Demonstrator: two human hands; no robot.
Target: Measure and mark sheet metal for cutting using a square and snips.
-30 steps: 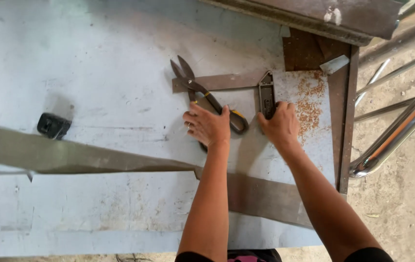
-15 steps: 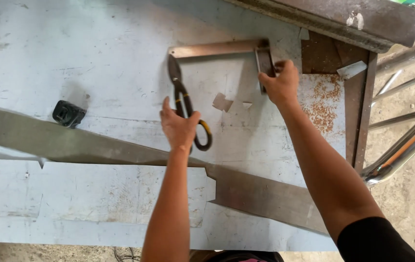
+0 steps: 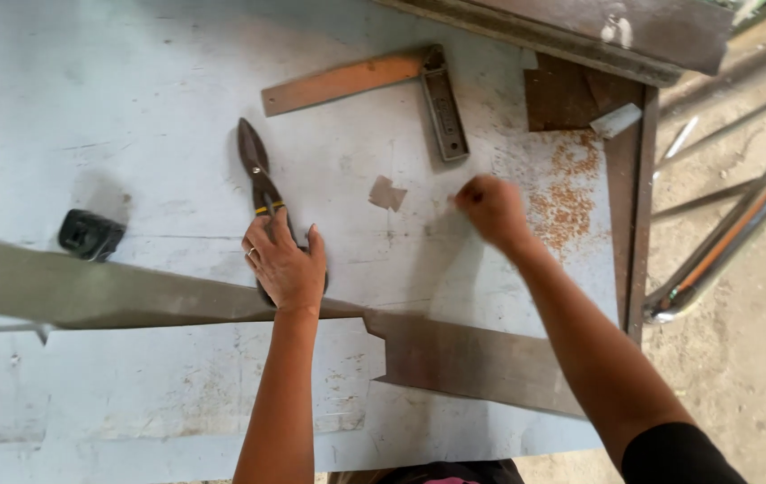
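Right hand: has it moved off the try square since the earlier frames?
Yes. The right hand has left the try square and pulled back toward the person, now near the small metal scrap on the worktable.

One view only, from the head, looking steeply down on the table [image 3: 132,90] from its near edge. It faces the far edge, where a steel beam [image 3: 580,27] crosses the top right corner. The camera sits close: both forearms run up from the bottom edge, and the table fills most of the frame. The floor [image 3: 741,358] shows past the right edge.
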